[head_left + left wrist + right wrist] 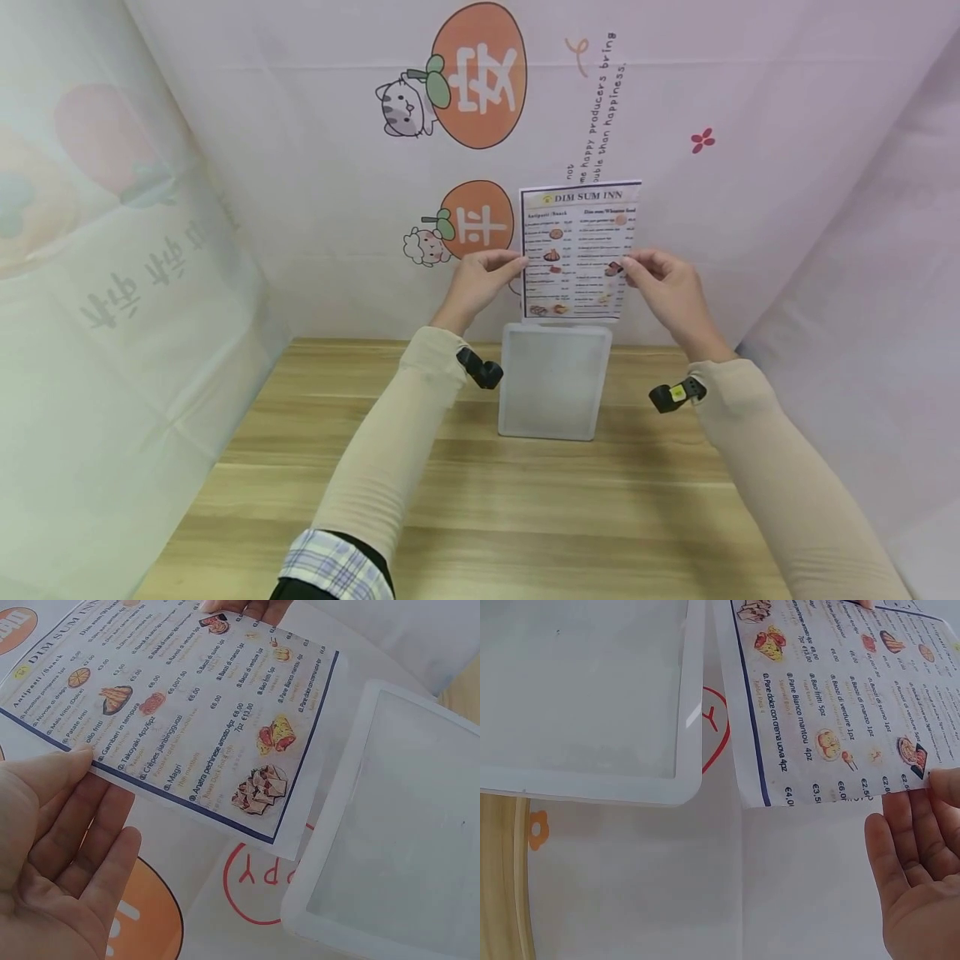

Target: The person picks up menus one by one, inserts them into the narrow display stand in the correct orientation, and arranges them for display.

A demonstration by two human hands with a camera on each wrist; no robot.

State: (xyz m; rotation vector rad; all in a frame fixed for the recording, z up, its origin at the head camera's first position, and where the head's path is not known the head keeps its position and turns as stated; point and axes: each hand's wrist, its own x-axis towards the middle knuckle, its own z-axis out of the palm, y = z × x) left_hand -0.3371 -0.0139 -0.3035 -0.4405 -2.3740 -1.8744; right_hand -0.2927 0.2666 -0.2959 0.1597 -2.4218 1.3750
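Note:
A paper menu headed DIM SUM INN [576,267] is held upright by both hands, its printed side towards me. My left hand [480,283] pinches its left edge between thumb and fingers, and my right hand [671,292] pinches the right edge. Just below the sheet stands a white-framed clear display holder [555,383], upright on the table. In the left wrist view the menu's lower edge [202,817] lies close beside the holder's frame [337,810]. A narrow gap separates menu and frame in the right wrist view, where thumb and fingers of the right hand [922,855] grip the paper's edge.
The wood-grain table [465,517] spreads out in front of me. Behind it hangs a pale cloth backdrop [322,183] printed with orange fruits and cartoon animals. Fabric walls enclose the left and right sides. A black wrist camera [480,368] sits on each sleeve.

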